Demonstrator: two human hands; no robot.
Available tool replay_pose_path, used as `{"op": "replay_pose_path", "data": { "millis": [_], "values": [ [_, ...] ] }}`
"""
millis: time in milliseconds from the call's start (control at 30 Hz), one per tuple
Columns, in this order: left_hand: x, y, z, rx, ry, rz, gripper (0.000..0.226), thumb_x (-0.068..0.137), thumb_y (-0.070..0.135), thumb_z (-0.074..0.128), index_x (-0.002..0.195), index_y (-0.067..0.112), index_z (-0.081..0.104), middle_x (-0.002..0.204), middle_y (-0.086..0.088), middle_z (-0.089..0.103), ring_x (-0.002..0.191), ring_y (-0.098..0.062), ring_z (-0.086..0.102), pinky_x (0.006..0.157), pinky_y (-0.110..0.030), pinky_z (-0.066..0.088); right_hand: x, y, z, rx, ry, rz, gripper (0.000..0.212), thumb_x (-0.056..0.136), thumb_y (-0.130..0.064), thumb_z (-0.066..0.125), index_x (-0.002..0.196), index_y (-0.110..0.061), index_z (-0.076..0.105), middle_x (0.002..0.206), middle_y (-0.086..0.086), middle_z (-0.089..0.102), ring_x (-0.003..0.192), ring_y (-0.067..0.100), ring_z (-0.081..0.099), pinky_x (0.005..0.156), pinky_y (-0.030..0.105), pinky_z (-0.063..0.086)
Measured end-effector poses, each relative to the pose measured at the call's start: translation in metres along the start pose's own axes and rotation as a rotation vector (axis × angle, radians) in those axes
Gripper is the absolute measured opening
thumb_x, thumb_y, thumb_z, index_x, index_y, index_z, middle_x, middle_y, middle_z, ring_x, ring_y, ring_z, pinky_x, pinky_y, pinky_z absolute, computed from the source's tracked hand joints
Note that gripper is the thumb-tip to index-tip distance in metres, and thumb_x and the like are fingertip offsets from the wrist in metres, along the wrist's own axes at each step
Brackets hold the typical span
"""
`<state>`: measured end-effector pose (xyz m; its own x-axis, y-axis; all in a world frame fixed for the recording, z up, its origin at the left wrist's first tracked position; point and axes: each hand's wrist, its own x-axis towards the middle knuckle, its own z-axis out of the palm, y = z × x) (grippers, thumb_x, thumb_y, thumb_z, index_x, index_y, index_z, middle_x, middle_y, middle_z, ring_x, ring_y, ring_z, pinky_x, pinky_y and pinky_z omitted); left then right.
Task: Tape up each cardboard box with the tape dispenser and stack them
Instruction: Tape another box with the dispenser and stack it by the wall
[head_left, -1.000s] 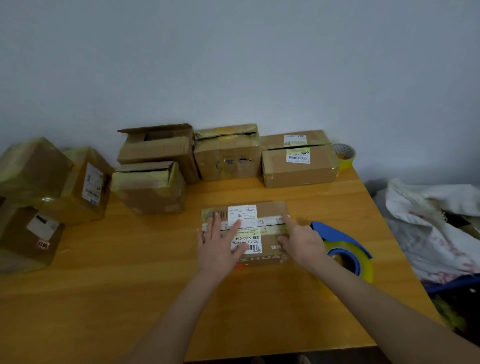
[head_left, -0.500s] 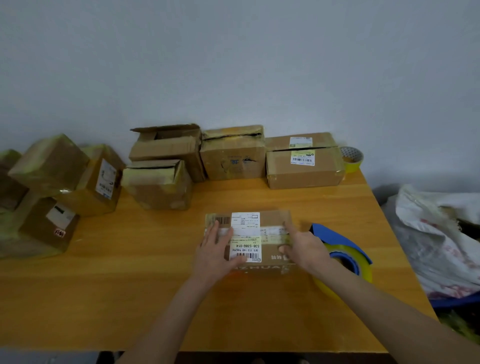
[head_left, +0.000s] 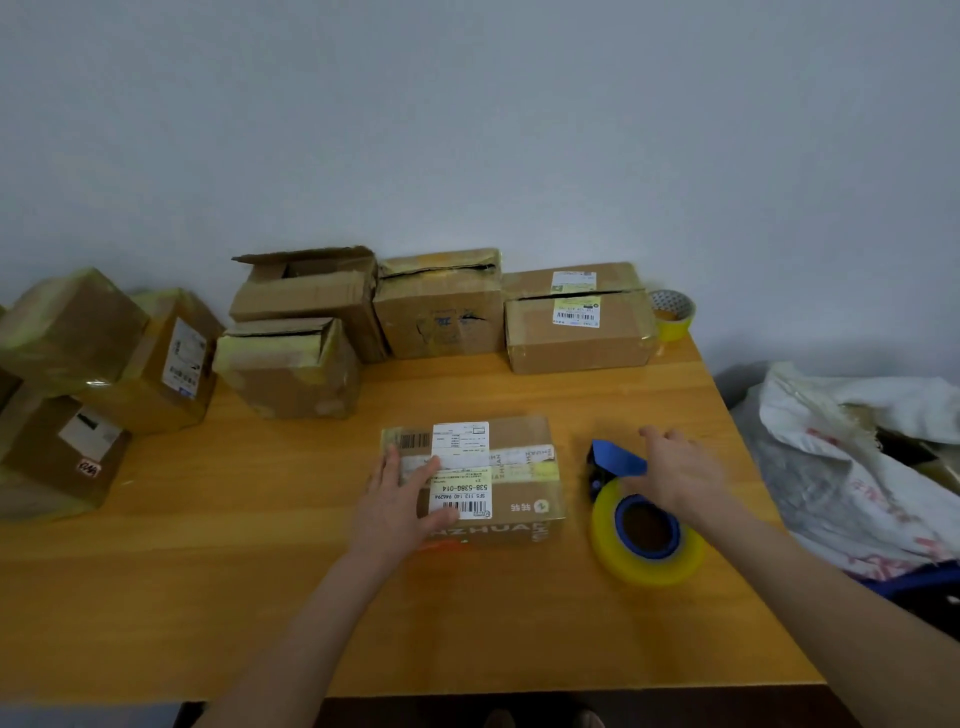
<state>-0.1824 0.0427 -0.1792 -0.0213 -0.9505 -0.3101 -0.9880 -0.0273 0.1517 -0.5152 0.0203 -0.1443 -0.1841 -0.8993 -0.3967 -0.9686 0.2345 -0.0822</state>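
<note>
While the left hand (head_left: 400, 499) lay flat on the box (head_left: 519, 452) at mid-table (head_left: 260, 571), fingers straight and thumb along the label (head_left: 461, 470), the right hand (head_left: 680, 473) hung over the dispenser (head_left: 623, 462) just to the box's right. Its fingers were loosely spread and gripped nothing, and I could not tell whether the palm touched the blue guard. I judged the step to be taking up the dispenser. To do it well I would close the whole hand round the handle rather than the yellow roll, keep fingertips clear of the cutting edge, and let the left hand go on pinning the box so it could not slide. I would then start the strip down one side face, draw it straight along the top seam and press it flat. The label read upside down to me: "538-538G-014", with what looked like "SF5 113 140 946294" and barcodes. Large letters on the near face read "ZHUA", partly covered. Smaller "ZHUAN" print ran along the seam strip. Other boxes' labels were too small to read.
</note>
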Motion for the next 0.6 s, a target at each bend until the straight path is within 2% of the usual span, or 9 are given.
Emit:
{"op": "replay_pose_path", "data": {
  "millis": [33, 100, 167, 233, 300, 400, 500, 600],
  "values": [
    [0.0, 0.0, 0.0, -0.004, 0.001, -0.004, 0.082, 0.076, 0.077, 0.047, 0.147, 0.05, 0.016, 0.158, -0.005, -0.019, 0.148, -0.031, -0.002, 0.116, -0.049, 0.017, 0.001, 0.012, 0.004, -0.001, -0.086, 0.034, 0.08, 0.081, -0.058, 0.067, 0.144, -0.02, 0.035, 0.131, 0.007, 0.052, 0.116, 0.029, 0.053, 0.086, 0.039, 0.051],
    [0.0, 0.0, 0.001, -0.01, 0.009, -0.011, 0.082, 0.076, 0.075, 0.049, 0.147, 0.049, 0.017, 0.158, -0.005, -0.018, 0.148, -0.031, -0.002, 0.116, -0.049, 0.017, 0.001, 0.024, 0.016, 0.055, -0.215, 0.074, 0.08, 0.08, -0.055, 0.071, 0.142, -0.018, 0.037, 0.117, 0.004, 0.058, 0.098, 0.023, 0.06, 0.075, 0.035, 0.054],
    [0.0, 0.001, 0.0, -0.007, 0.013, -0.009, 0.082, 0.076, 0.074, 0.05, 0.147, 0.048, 0.017, 0.159, -0.006, -0.016, 0.148, -0.03, -0.003, 0.116, -0.049, 0.014, 0.003, 0.027, 0.025, 0.109, -0.219, 0.093, 0.067, 0.084, -0.047, 0.071, 0.137, -0.017, 0.042, 0.098, 0.001, 0.061, 0.079, 0.018, 0.062, 0.061, 0.032, 0.052],
    [0.0, 0.002, -0.002, 0.0, 0.008, -0.007, 0.082, 0.076, 0.074, 0.051, 0.147, 0.048, 0.018, 0.159, -0.007, -0.013, 0.148, -0.03, -0.002, 0.117, -0.048, 0.011, 0.006, 0.029, 0.026, 0.107, -0.18, 0.108, 0.045, 0.086, -0.04, 0.07, 0.119, -0.016, 0.051, 0.083, 0.001, 0.059, 0.07, 0.017, 0.062, 0.051, 0.029, 0.046],
    [-0.001, 0.003, -0.004, 0.006, 0.004, -0.012, 0.081, 0.077, 0.073, 0.051, 0.147, 0.047, 0.019, 0.16, -0.008, -0.013, 0.148, -0.029, -0.001, 0.117, -0.047, 0.01, 0.008, 0.029, 0.021, 0.11, -0.185, 0.12, 0.033, 0.085, -0.036, 0.071, 0.101, -0.013, 0.053, 0.074, 0.001, 0.055, 0.064, 0.018, 0.058, 0.047, 0.027, 0.04],
    [-0.003, 0.004, -0.006, 0.001, -0.002, -0.02, 0.081, 0.078, 0.071, 0.053, 0.147, 0.047, 0.019, 0.16, -0.008, -0.011, 0.148, -0.028, 0.0, 0.118, -0.046, 0.009, 0.008, 0.025, 0.014, 0.171, -0.173, 0.096, 0.035, 0.083, -0.032, 0.071, 0.099, -0.013, 0.045, 0.076, 0.003, 0.054, 0.059, 0.018, 0.051, 0.047, 0.028, 0.038],
    [-0.005, 0.006, -0.008, -0.014, -0.002, -0.013, 0.081, 0.078, 0.07, 0.053, 0.147, 0.047, 0.019, 0.16, -0.008, -0.011, 0.148, -0.028, 0.0, 0.119, -0.046, 0.012, 0.005, 0.015, 0.0, 0.173, -0.059, 0.069, 0.045, 0.081, -0.036, 0.073, 0.104, -0.014, 0.041, 0.083, 0.005, 0.055, 0.062, 0.019, 0.055, 0.046, 0.03, 0.042],
    [-0.005, 0.005, -0.009, -0.018, -0.006, -0.011, 0.08, 0.079, 0.07, 0.053, 0.148, 0.046, 0.019, 0.16, -0.007, -0.012, 0.148, -0.028, 0.0, 0.119, -0.047, 0.014, 0.004, 0.007, -0.012, 0.202, -0.012, 0.002, 0.068, 0.082, -0.034, 0.074, 0.134, -0.018, 0.034, 0.115, 0.009, 0.046, 0.087, 0.028, 0.058, 0.062, 0.036, 0.048]
  ]
}}
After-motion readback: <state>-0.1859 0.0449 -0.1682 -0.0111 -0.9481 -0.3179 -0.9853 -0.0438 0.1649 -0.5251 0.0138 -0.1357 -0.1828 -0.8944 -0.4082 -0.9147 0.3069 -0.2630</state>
